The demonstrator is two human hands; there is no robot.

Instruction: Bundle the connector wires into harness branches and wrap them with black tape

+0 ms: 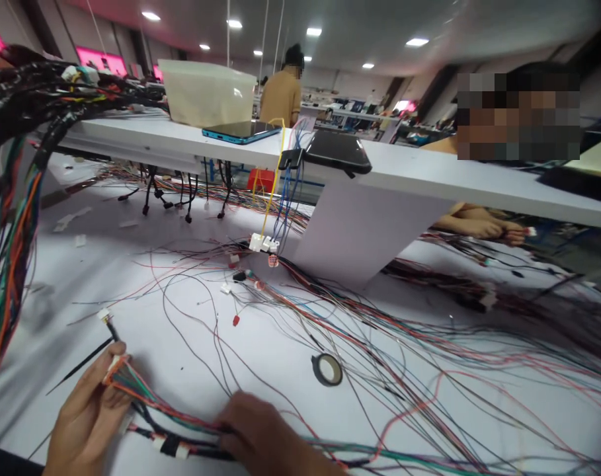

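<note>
My left hand (pixel 86 413) pinches a small white connector (pixel 114 365) at the end of a bundle of orange, green and red wires (pixel 149 403). My right hand (pixel 260 430) closes around the same wiring harness where it runs low across the white table (pixel 191 357). A thin black rod (pixel 79 365) lies just beyond my left hand. Loose coloured wires (pixel 379 350) spread over the table to the right, and a roll of black tape (pixel 327 369) sits between them and my right hand.
A thick wiring harness (pixel 12 198) hangs at the left. A raised white shelf (pixel 419 168) spans the table, holding two dark devices and a plastic bin (pixel 205 92). Beyond it, a co-worker's hand (pixel 508 233) holds a connector, and another person (pixel 280 96) stands farther back.
</note>
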